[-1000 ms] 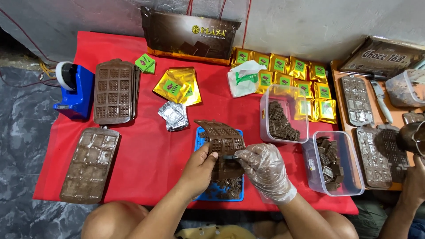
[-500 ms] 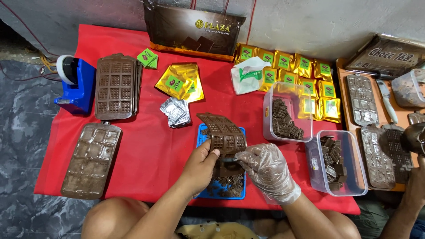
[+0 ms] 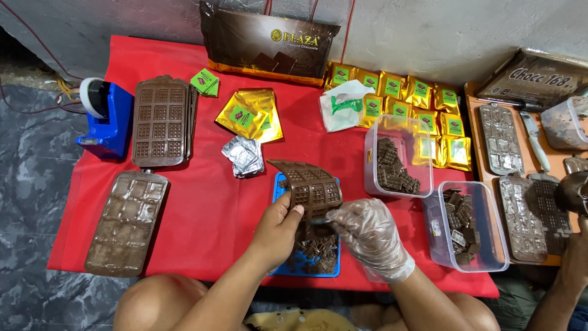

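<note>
Fingers (image 3: 293, 211) on mould (image 3: 308, 187), lengthwise away

A small home-style chocolate-making and packing spot is shown, set up low on a grey marbled floor (image 3: 30, 202) against a bare wall. A red cloth (image 3: 202, 202) is spread with brown chocolate moulds (image 3: 162, 119), gold wrapper pouches (image 3: 422, 101), tubs of chocolate pieces (image 3: 398, 156) and a blue tape dispenser (image 3: 105, 119).
</note>
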